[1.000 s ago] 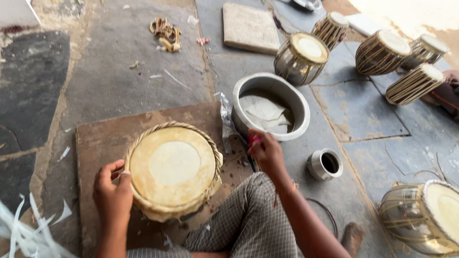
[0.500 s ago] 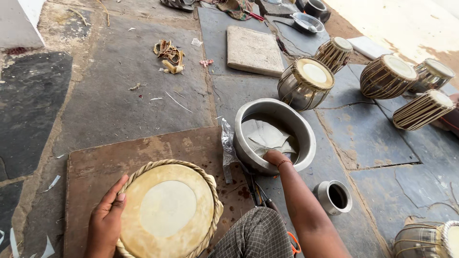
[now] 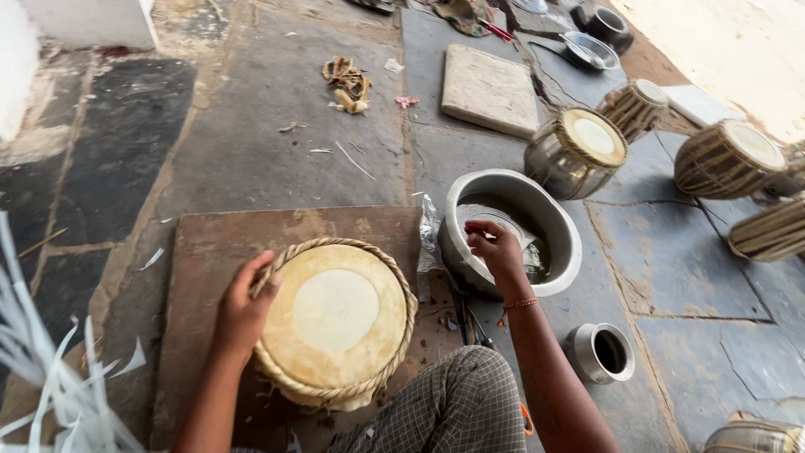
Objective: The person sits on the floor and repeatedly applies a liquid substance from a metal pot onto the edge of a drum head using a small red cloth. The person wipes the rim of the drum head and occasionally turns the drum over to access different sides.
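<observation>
Overall, we note a stone floor (image 3: 251, 143) of large grey slabs, with a brown wooden board (image 3: 210, 252) lying flat on it in front of the seated person. On that board sits a drum head (image 3: 335, 315), round, tan, with a paler disc at its centre and a braided rim all round. Just right of the board stands a grey metal basin (image 3: 570, 243), its inside wet; a crumpled bit of foil lies between board and basin.

Beyond the basin we record several finished drums (image 3: 587, 147) laced with cord, and a flat stone slab (image 3: 488, 88) further back. A small metal cup (image 3: 602, 352) stands near the person's right forearm, apart from the basin.

We find the left hand (image 3: 243, 306) pressed against the left edge of the drum head, fingers curled over the braid, its grip closed on the rim. The right hand (image 3: 496, 250) reaches into the basin with fingers bent downward; its grip is loosely curled, and we cannot tell whether it holds anything. An orange thread band circles that wrist.
</observation>
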